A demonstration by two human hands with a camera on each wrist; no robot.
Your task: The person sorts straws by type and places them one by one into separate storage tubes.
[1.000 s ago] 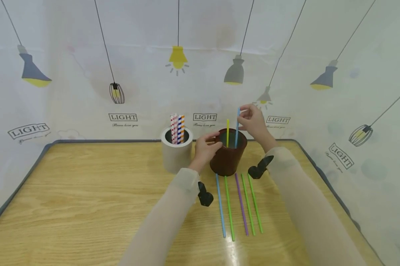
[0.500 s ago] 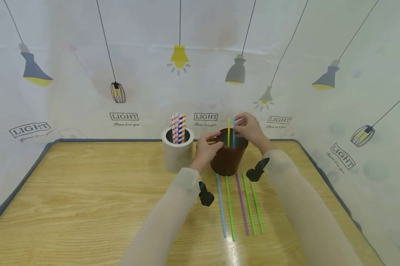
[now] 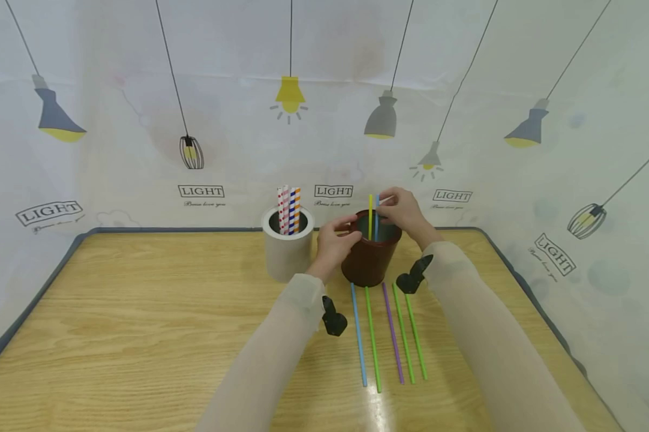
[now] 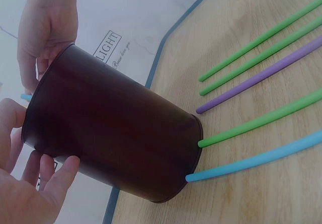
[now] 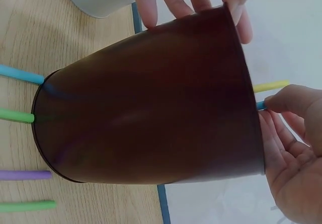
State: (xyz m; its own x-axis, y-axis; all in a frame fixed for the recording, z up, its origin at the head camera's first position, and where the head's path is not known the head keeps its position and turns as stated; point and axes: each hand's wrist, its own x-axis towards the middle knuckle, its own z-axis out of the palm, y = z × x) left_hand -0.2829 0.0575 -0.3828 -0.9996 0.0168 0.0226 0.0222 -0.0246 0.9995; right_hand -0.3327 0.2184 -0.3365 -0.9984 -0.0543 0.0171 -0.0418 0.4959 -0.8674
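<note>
A dark brown cup (image 3: 369, 264) stands upright near the table's back edge. My left hand (image 3: 335, 245) holds it by the rim on its left side, thumb and fingers spread round the wall. With thumb and fingertips, my right hand (image 3: 404, 210) pinches the top of a blue straw (image 3: 376, 223), whose lower part is inside the cup. Beside it a yellow straw (image 3: 370, 219) leans in the same cup. In the right wrist view, the tip of the yellow straw (image 5: 271, 86) sticks out past the rim, and the cup's wall hides the rest.
Left of the brown cup is a white cup (image 3: 288, 255) with several patterned straws (image 3: 289, 210). In front lie a blue straw (image 3: 358, 333), a purple straw (image 3: 393, 330) and green straws (image 3: 373, 336) on the wooden table (image 3: 141, 336). A printed wall covering rises behind.
My right hand has lowered the blue straw into the brown cup and shifted it left, close to the yellow one. My left hand has stayed at the rim.
</note>
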